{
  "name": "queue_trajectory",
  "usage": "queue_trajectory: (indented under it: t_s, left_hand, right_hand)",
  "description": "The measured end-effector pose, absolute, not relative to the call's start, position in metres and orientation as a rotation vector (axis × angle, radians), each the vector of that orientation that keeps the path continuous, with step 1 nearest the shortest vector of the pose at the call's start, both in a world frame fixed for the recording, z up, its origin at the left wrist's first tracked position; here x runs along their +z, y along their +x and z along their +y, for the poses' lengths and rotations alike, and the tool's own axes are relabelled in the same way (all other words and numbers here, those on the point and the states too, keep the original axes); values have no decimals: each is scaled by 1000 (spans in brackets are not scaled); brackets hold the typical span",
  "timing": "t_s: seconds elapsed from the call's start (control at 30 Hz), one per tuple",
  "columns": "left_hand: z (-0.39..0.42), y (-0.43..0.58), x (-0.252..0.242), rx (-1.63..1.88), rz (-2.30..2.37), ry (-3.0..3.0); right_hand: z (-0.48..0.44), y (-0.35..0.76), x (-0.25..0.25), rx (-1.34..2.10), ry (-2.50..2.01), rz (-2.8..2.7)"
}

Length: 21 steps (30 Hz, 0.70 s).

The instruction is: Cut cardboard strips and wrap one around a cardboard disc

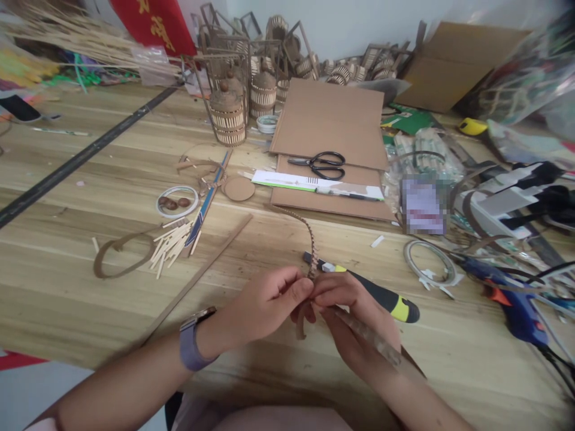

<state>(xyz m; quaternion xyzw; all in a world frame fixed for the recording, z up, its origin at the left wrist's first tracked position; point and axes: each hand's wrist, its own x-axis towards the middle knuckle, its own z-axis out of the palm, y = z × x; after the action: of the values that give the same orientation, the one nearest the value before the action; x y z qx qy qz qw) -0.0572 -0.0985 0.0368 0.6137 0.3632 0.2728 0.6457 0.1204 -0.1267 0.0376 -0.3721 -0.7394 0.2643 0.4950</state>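
Note:
My left hand and my right hand meet near the table's front edge, fingertips pinched together. Between them they grip a thin brown strip with a ribbed edge, which curves away across the table. Another length of it runs back over my right hand, and a short end curls down below the fingers. Exactly where the lengths meet is hidden by my fingertips. Just behind my right hand lies a black and yellow utility knife. A flat brown strip rests on the wood to the left.
Small wooden sticks, a tape roll around brown beads and a looped strip lie left. Black scissors rest on cardboard. A blue glue gun and another tape roll are right; slatted lanterns stand behind.

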Motion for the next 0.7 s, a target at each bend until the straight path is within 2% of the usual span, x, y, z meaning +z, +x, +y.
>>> queue_trajectory:
  t_s: [0.3, 0.7]
  left_hand:
    - [-103, -54, 40, 626, 952, 1518]
    - [-103, -54, 41, 589, 945, 1394]
  right_hand:
    - [-126, 119, 37, 729, -848, -1752]
    - [-125, 122, 39, 819, -767, -1792]
